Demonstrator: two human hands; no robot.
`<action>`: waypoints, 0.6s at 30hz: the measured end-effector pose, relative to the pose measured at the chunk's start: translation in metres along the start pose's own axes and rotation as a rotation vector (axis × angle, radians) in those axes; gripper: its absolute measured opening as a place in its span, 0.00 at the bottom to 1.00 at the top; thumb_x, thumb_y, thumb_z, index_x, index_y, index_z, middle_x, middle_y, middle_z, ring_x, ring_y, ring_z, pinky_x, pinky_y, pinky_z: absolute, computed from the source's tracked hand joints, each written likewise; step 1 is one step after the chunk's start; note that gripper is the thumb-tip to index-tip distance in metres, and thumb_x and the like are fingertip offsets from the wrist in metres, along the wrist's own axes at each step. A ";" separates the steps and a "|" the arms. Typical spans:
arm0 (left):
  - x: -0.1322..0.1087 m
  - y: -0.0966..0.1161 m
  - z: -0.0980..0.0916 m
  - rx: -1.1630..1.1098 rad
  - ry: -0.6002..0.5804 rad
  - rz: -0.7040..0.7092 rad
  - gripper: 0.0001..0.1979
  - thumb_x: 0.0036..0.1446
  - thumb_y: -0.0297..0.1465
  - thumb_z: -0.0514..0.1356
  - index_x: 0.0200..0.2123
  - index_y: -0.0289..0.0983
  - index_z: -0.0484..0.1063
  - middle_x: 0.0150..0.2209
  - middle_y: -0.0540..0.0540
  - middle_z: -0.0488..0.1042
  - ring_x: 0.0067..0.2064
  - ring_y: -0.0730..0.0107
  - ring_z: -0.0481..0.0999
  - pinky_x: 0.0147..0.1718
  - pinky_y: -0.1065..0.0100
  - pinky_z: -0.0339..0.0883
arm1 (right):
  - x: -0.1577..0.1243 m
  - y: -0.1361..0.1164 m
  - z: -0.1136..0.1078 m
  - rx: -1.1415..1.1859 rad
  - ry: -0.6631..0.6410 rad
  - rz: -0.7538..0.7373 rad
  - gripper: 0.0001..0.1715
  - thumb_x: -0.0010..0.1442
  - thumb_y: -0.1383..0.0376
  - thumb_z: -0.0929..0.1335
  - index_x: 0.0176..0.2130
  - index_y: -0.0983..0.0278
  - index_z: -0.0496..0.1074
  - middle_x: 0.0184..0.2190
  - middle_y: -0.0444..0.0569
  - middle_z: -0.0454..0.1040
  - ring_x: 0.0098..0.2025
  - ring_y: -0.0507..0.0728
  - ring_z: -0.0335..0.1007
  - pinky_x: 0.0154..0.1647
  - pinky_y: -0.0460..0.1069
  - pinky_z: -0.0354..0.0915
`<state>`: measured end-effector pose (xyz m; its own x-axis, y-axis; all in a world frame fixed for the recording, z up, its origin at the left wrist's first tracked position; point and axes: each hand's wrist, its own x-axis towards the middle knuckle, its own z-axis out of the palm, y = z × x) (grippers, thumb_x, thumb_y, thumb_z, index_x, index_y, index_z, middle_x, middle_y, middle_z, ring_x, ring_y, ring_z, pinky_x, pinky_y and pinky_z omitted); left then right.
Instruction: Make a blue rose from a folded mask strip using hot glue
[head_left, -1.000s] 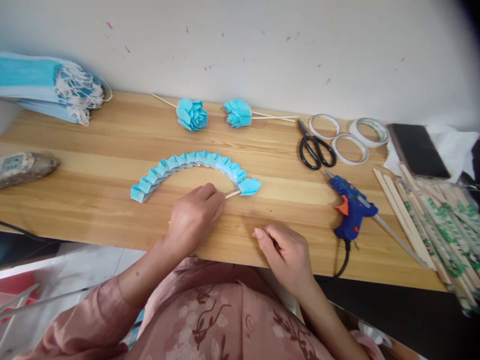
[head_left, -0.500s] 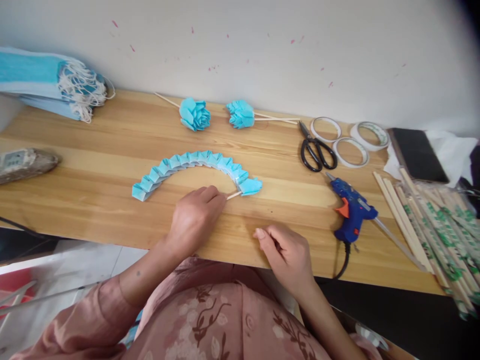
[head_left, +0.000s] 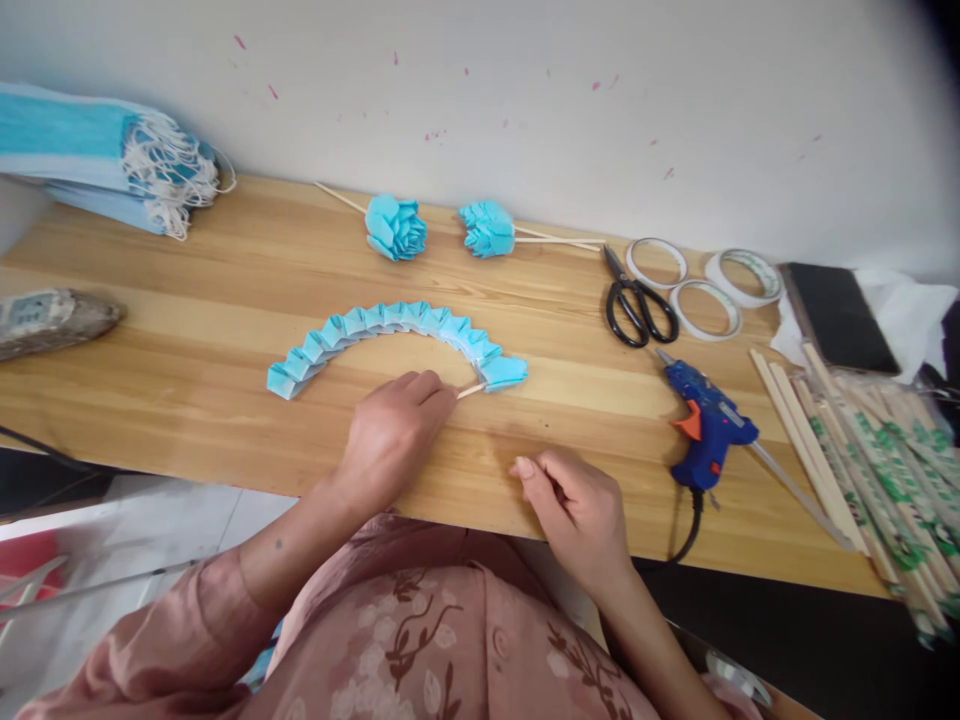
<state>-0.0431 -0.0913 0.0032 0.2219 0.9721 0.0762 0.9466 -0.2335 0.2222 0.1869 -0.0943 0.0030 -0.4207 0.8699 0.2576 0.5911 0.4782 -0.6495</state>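
My left hand (head_left: 397, 425) is closed round a thin wooden stick (head_left: 471, 390); its fingers hide most of the stick. At the stick's exposed end sits a folded light-blue paper-like piece (head_left: 507, 373). That piece meets the right end of an arched strip of folded light-blue petals (head_left: 390, 318), lying on the wooden table. My right hand (head_left: 574, 505) rests curled at the table's front edge, thumb against the bent fingers, with nothing visible in it. Two finished-looking blue flowers on sticks, a left flower (head_left: 396, 228) and a right flower (head_left: 487, 228), lie near the wall.
Black-handled scissors (head_left: 634, 305), several tape rolls (head_left: 705, 308) and a blue glue gun (head_left: 705, 420) lie to the right. Beyond them are a dark phone (head_left: 838, 315) and wrapped chopsticks (head_left: 892, 480). A stack of blue masks (head_left: 67, 145) and a plastic-wrapped bundle (head_left: 56, 322) lie left.
The view has shifted slightly, so the things on the table appear a little farther right. Both hands keep the same pose, and the left still grips the stick.
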 end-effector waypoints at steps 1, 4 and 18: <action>0.000 0.000 -0.001 0.001 -0.008 -0.001 0.18 0.73 0.30 0.46 0.41 0.38 0.76 0.39 0.44 0.77 0.40 0.60 0.74 0.35 0.64 0.63 | 0.000 0.000 0.000 0.000 -0.002 0.002 0.21 0.70 0.66 0.65 0.24 0.62 0.65 0.18 0.40 0.65 0.21 0.48 0.60 0.27 0.47 0.54; 0.000 0.001 -0.002 -0.014 -0.010 -0.007 0.17 0.72 0.29 0.47 0.42 0.38 0.76 0.40 0.44 0.77 0.41 0.60 0.74 0.35 0.65 0.64 | 0.000 0.000 0.000 0.001 0.002 0.003 0.22 0.70 0.66 0.65 0.23 0.61 0.63 0.17 0.39 0.63 0.21 0.48 0.59 0.26 0.47 0.54; 0.001 -0.004 -0.003 -0.094 0.020 -0.011 0.16 0.72 0.31 0.47 0.45 0.41 0.77 0.38 0.45 0.76 0.36 0.64 0.74 0.30 0.67 0.61 | 0.001 -0.001 0.000 0.002 0.021 -0.011 0.23 0.70 0.67 0.65 0.23 0.61 0.60 0.17 0.39 0.62 0.21 0.48 0.58 0.26 0.46 0.54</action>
<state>-0.0479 -0.0893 0.0055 0.2059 0.9742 0.0921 0.9227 -0.2247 0.3133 0.1862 -0.0942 0.0040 -0.4129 0.8667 0.2799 0.5852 0.4879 -0.6476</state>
